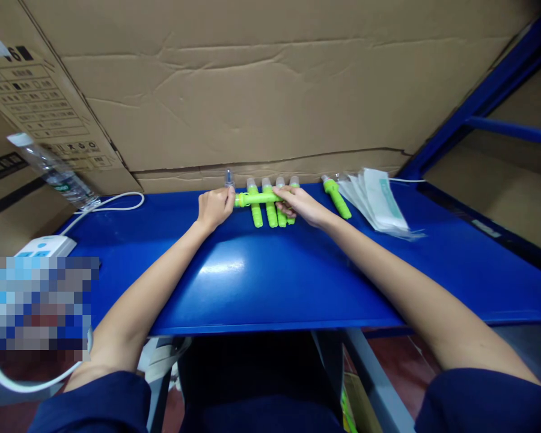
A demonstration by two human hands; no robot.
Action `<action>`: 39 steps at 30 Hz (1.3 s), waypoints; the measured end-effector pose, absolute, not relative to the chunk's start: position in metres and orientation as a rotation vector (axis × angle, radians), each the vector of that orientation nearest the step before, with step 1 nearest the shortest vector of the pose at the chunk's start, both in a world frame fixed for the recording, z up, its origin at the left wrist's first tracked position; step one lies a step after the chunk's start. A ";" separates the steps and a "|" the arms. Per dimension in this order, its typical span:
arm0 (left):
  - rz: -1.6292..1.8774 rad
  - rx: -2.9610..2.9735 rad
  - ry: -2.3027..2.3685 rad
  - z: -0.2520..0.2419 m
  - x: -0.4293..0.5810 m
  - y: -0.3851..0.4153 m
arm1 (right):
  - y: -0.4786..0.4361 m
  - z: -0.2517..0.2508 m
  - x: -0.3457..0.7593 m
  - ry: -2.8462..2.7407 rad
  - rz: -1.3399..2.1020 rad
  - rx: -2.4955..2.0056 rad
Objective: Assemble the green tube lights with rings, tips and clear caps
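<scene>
A lime-green, torch-like stick (259, 198) lies level between my two hands. My left hand (215, 208) is closed around its left end and hides that tip. My right hand (303, 204) grips the right end between thumb and fingers. Beneath and behind it, several similar green sticks with clear tips (257, 215) lie side by side on the blue table (261, 270); the right hand partly covers the rightmost ones. Just beyond my left hand is a small clear, pointed piece (228, 178).
Another green stick (338, 198) lies apart on the right, beside white packets in clear plastic (379, 201). At left are a clear bottle (56, 171), a white power strip (49, 245) and a looping white cable (117, 201). Cardboard (252, 108) stands behind; a blue frame (460, 129) rises at right.
</scene>
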State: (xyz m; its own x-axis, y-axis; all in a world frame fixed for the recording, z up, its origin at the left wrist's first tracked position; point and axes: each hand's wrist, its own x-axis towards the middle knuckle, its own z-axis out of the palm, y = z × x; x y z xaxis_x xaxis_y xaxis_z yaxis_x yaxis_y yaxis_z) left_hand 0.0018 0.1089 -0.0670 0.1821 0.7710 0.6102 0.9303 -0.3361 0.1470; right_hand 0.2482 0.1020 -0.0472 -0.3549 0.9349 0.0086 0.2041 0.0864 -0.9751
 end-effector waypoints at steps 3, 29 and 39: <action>-1.001 -2.331 -1.530 -0.067 0.002 0.110 | 0.099 -0.043 0.247 -1.662 1.120 -1.125; -0.868 -2.483 -1.583 -0.085 -0.001 0.124 | 0.132 -0.021 0.335 -1.270 -0.014 -1.141; -0.777 -2.458 -1.622 -0.083 -0.002 0.123 | 0.139 -0.038 0.324 -1.386 -0.168 -1.267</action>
State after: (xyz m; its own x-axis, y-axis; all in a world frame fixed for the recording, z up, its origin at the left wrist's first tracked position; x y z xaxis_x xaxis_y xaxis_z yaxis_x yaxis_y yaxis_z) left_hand -0.0020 0.1225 -0.0826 0.3044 0.8332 0.4616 0.8820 -0.4296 0.1938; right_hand 0.3237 0.1391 -0.0382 0.2819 0.5621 0.7775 0.7315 0.3984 -0.5533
